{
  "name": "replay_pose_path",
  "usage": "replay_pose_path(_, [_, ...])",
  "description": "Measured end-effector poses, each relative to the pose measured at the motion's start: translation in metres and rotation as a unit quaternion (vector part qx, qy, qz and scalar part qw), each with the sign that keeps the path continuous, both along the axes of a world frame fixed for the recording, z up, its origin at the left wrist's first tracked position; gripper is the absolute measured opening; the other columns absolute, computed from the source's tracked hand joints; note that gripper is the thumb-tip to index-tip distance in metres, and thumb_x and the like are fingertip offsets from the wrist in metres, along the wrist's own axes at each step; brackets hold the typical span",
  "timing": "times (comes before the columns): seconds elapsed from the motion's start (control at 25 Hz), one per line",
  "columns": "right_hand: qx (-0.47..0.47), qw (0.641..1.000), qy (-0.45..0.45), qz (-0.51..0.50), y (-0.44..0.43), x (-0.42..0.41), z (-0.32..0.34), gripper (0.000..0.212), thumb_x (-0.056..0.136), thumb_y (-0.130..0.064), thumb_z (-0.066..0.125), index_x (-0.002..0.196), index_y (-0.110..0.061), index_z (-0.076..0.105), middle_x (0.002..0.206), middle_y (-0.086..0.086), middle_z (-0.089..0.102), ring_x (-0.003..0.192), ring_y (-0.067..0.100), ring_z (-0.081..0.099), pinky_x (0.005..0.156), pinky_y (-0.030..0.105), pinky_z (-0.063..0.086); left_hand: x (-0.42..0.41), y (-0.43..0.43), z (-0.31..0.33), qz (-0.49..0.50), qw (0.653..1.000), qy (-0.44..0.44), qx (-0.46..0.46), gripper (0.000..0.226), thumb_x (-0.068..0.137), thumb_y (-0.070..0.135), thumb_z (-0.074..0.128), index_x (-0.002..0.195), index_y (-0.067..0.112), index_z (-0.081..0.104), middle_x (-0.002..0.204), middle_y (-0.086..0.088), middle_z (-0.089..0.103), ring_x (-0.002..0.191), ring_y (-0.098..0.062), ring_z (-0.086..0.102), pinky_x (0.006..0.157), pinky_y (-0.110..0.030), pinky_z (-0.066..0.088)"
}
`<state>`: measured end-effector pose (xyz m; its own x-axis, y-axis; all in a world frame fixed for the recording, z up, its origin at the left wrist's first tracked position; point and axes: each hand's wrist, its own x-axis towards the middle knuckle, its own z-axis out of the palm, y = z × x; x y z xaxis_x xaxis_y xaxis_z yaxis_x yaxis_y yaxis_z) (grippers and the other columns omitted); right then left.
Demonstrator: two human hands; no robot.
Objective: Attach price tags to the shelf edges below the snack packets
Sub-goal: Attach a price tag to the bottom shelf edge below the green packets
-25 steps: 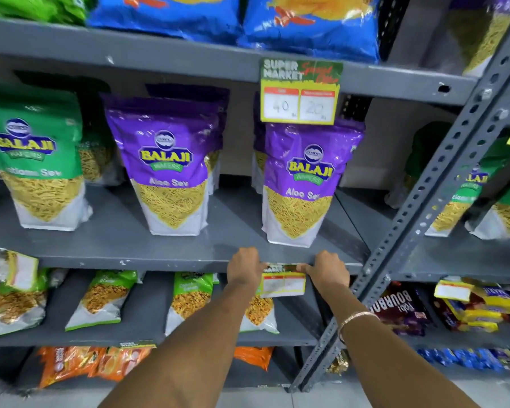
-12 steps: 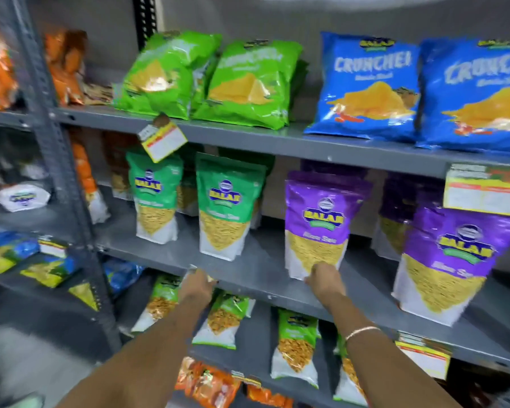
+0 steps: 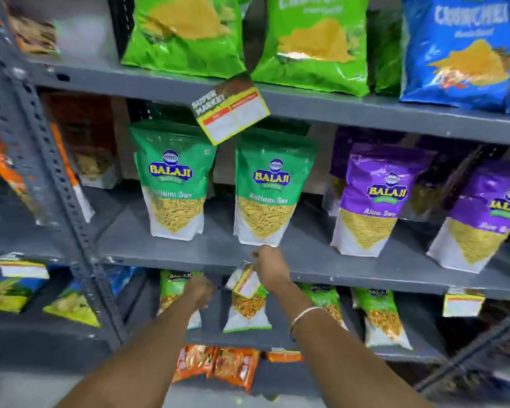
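My right hand (image 3: pixel 270 267) is shut on a small yellow price tag (image 3: pixel 245 282), holding it tilted against the front edge of the grey middle shelf (image 3: pixel 351 276), just below a green Balaji Ratlami Sev packet (image 3: pixel 270 187). A little lower and to the left, my left hand (image 3: pixel 199 290) hovers under the shelf edge in front of a small green packet; it is blurred and I cannot tell whether it holds anything. A second green Ratlami Sev packet (image 3: pixel 174 181) stands to the left.
A tilted price tag (image 3: pixel 233 111) hangs from the upper shelf edge. Another tag (image 3: pixel 462 301) sits on the middle shelf edge at right, below purple Aloo Sev packets (image 3: pixel 374 198). A perforated grey upright (image 3: pixel 50 160) stands at left. Small packets fill the lower shelves.
The view has swung left from the purple packets to the green ones. Both hands left the tag under the purple packet and moved left; my right hand now holds a tag at the shelf edge.
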<state>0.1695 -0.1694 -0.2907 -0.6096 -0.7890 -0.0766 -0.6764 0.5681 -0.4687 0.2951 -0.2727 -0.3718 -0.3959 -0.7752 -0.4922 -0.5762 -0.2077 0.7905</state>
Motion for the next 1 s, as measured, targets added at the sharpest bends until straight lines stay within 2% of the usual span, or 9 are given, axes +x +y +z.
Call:
replay_pose_path(0.04, [0.004,1.0,0.008,-0.007,-0.003,0.001,-0.003,0.016,0.091,-0.002,0.048,0.097,-0.003,0.064,0.121,0.023,0.059,0.117,0.035,0.055,0.091,0.04,0.048,-0.005,0.0,-0.004,-0.018,1.0,0.001,0.019,0.027,0.09,0.003,0.047,0.066,0.014,0.049,0.047,0.001,0.052,0.041,-0.011,0.054,0.047,-0.018,0.041])
replay_pose_path(0.12, [0.009,1.0,0.014,-0.012,-0.009,0.003,-0.008,0.014,0.089,-0.002,0.051,0.084,-0.011,0.059,0.105,0.022,0.06,0.108,0.034,0.059,0.086,0.04,0.049,-0.012,0.003,-0.012,-0.046,0.998,0.011,0.046,0.017,0.09,0.005,0.05,0.076,0.015,0.05,0.064,-0.002,0.054,0.052,-0.01,0.051,0.056,-0.023,0.044])
replay_pose_path(0.2, [0.009,1.0,0.02,-0.015,-0.015,0.005,-0.016,0.02,0.086,-0.003,0.055,0.071,-0.015,0.057,0.091,0.02,0.06,0.093,0.033,0.061,0.075,0.036,0.047,-0.015,0.005,-0.021,-0.031,0.996,0.04,0.078,0.019,0.088,0.003,0.056,0.073,0.015,0.053,0.055,-0.001,0.06,0.046,-0.009,0.054,0.054,-0.022,0.041])
replay_pose_path(0.36, [-0.021,0.999,0.008,-0.045,-0.018,0.011,-0.028,0.015,0.084,0.0,0.054,0.09,-0.003,0.068,0.097,0.023,0.071,0.093,0.037,0.066,0.076,0.038,0.053,-0.013,0.002,-0.028,-0.045,0.998,0.039,0.014,0.031,0.091,0.003,0.048,0.063,0.014,0.051,0.042,0.0,0.063,0.031,-0.003,0.056,0.047,-0.017,0.041])
replay_pose_path(0.48, [-0.078,0.99,-0.063,-0.101,-0.004,0.018,-0.039,0.017,0.083,-0.001,0.056,0.071,-0.008,0.065,0.087,0.018,0.074,0.086,0.032,0.068,0.074,0.037,0.054,-0.003,0.001,-0.015,-0.057,0.997,0.042,-0.042,0.032,0.088,0.001,0.051,0.058,0.013,0.053,0.06,-0.009,0.06,0.043,-0.005,0.058,0.039,-0.017,0.046])
replay_pose_path(0.56, [-0.116,0.977,-0.098,-0.147,0.008,0.02,-0.04,0.038,0.083,0.001,0.056,0.051,-0.02,0.051,0.074,0.011,0.069,0.077,0.028,0.066,0.068,0.032,0.05,0.005,0.0,-0.002,-0.073,0.993,0.046,-0.083,0.032,0.086,-0.003,0.053,0.059,0.014,0.055,0.069,-0.009,0.059,0.047,-0.003,0.061,0.031,-0.009,0.043])
replay_pose_path(0.76, [-0.146,0.95,-0.158,-0.227,0.012,0.017,-0.036,0.037,0.081,0.002,0.063,0.048,-0.014,0.054,0.066,0.011,0.056,0.067,0.023,0.051,0.062,0.025,0.037,-0.001,-0.008,0.024,-0.117,0.977,0.004,-0.178,0.022,0.085,-0.003,0.048,0.073,0.002,0.065,0.08,-0.022,0.066,0.076,-0.037,0.068,0.054,-0.035,0.057])
replay_pose_path(0.88, [-0.132,0.943,-0.163,-0.257,0.007,0.014,-0.042,0.051,0.081,-0.004,0.068,0.044,-0.015,0.035,0.054,0.005,0.044,0.062,0.025,0.04,0.06,0.027,0.035,-0.014,-0.013,0.021,-0.143,0.963,-0.029,-0.228,0.025,0.082,-0.003,0.041,0.071,0.004,0.063,0.084,-0.031,0.068,0.086,-0.043,0.069,0.074,-0.05,0.058])
replay_pose_path(1.0, [-0.119,0.948,-0.154,-0.252,0.006,0.011,-0.047,0.056,0.083,-0.008,0.068,0.046,-0.015,0.026,0.049,0.0,0.031,0.061,0.024,0.032,0.06,0.026,0.033,-0.021,-0.016,0.017,-0.147,0.952,-0.054,-0.264,0.027,0.081,-0.004,0.039,0.065,0.007,0.058,0.088,-0.035,0.068,0.084,-0.043,0.069,0.072,-0.053,0.058])
